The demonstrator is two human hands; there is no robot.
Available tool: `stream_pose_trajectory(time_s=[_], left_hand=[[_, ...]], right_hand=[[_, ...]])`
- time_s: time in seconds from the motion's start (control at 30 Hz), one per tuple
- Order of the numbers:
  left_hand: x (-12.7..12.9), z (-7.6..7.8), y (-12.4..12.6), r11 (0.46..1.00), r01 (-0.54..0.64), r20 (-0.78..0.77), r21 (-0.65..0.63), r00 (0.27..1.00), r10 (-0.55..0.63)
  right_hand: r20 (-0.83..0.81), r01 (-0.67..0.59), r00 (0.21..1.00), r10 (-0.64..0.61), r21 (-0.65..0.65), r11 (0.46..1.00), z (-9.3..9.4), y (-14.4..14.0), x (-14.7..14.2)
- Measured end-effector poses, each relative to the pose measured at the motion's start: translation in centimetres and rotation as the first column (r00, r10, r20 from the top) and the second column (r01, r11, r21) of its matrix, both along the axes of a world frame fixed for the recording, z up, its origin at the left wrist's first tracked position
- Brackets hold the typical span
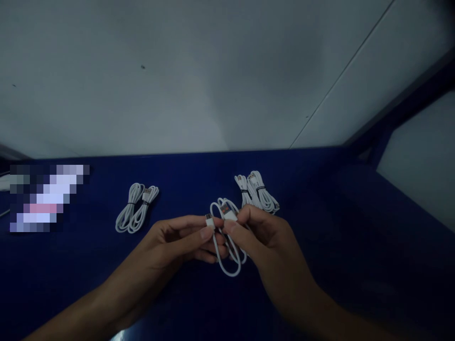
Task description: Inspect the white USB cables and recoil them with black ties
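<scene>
A white USB cable hangs in loose loops between my two hands, above the blue table. My left hand pinches the cable near its smaller plug between thumb and fingers. With thumb and forefinger, my right hand grips the cable by its larger USB plug, which has orange inside the metal end. Both plugs point away from me, close together. Part of the loops is hidden behind my fingers.
Two tied white cable bundles lie on the blue table to the left. More tied bundles lie just beyond my right hand. A blurred-out bright object is at far left. A pale wall rises behind the table.
</scene>
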State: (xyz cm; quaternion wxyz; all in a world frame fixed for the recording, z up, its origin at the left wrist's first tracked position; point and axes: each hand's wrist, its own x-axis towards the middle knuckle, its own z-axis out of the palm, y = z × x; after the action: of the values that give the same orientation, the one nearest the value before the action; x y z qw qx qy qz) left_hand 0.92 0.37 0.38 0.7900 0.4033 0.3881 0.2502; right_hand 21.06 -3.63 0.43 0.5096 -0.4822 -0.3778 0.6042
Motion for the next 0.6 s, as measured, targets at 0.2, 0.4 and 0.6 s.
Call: stream_pose_trajectory(time_s=[0.2,0.4,0.6], left_hand=[[0.2,0.11,0.0,1.0,-0.005,-0.02,-0.003,1.0,0.005],[0.1,0.12,-0.02,1.0,0.0,-0.019,-0.004,1.0,0.0],[0.26,0.33,0.01,1.0,-0.009,-0.016,-0.001,1.0,0.009]], right_hand=[[-0.005,-0.008,1.0,0.008,-0.006,1.0,-0.06,-0.03,0.02],[0.043,-0.053,0.998,0.056,-0.049,0.997,0.27,-0.06,0.14],[0.058,-0.08,0.995,0.082,-0.037,0.996,0.35,-0.08,0.07]])
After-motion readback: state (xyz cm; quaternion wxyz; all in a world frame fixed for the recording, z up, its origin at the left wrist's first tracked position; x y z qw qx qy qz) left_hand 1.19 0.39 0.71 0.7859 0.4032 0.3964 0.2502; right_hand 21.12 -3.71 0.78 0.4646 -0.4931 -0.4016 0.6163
